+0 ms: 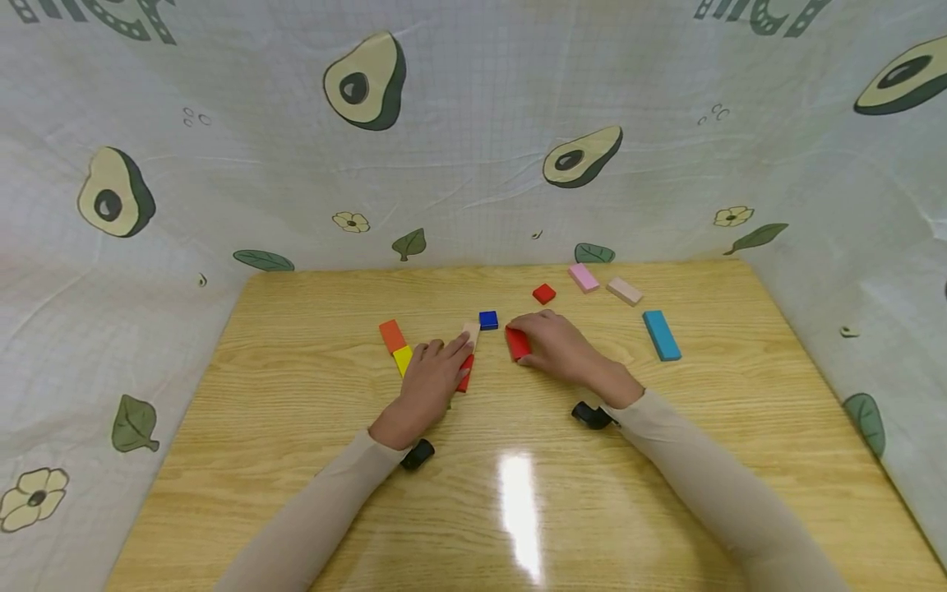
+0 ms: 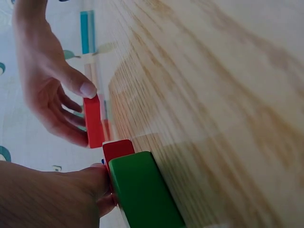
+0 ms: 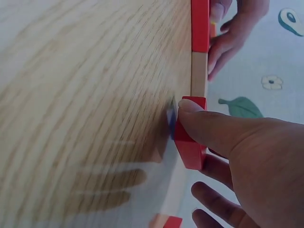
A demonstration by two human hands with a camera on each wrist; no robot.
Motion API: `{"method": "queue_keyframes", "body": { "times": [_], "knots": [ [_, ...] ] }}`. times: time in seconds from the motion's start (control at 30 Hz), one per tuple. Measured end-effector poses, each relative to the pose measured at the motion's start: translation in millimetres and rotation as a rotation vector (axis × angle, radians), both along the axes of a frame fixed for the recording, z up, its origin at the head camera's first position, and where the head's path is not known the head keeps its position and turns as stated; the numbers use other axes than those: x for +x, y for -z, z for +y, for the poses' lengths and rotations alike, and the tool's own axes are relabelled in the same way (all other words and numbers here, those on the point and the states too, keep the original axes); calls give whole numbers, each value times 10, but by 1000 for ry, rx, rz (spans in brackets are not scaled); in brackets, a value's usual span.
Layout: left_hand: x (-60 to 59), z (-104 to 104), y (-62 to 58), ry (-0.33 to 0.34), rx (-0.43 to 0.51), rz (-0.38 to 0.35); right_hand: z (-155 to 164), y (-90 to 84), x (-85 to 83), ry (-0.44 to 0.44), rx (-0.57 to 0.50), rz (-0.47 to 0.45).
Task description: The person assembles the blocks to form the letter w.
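My left hand [image 1: 425,386] lies over a row of blocks, its fingertips touching a pale wooden block [image 1: 471,332]. A red block [image 1: 465,374] adjoins that one beside my fingers. A green block [image 2: 142,190] stands near my left thumb, mostly hidden in the head view. My right hand [image 1: 558,345] pinches another red block [image 1: 519,344] between thumb and fingers, to the right of the row. Just beyond, a small blue block [image 1: 488,321] sits close to the pale block's far end. An orange block [image 1: 392,335] meets a yellow block [image 1: 403,359] left of my left hand.
At the back of the wooden table [image 1: 311,460] lie a small red block [image 1: 543,293], a pink block [image 1: 584,278] and a beige block [image 1: 625,291]. A long light blue block [image 1: 662,335] lies to the right. A patterned cloth [image 1: 473,164] encloses the table's back and sides.
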State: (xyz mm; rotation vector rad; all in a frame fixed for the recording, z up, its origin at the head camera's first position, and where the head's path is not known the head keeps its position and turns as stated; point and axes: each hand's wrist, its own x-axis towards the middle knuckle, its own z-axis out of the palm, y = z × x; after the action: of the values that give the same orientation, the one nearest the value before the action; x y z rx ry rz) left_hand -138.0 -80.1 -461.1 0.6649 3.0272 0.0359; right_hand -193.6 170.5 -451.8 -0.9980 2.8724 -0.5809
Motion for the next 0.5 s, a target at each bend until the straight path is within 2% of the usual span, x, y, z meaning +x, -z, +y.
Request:
{"method": "queue_keyframes", "body": {
  "times": [0.27,0.5],
  "knots": [
    [-9,8,-8,-7,3,-27,-66,26,-7,-33,-2,15],
    [-8,4,1,0,-18,5,-88,54,-11,-37,27,25]
  ]
}}
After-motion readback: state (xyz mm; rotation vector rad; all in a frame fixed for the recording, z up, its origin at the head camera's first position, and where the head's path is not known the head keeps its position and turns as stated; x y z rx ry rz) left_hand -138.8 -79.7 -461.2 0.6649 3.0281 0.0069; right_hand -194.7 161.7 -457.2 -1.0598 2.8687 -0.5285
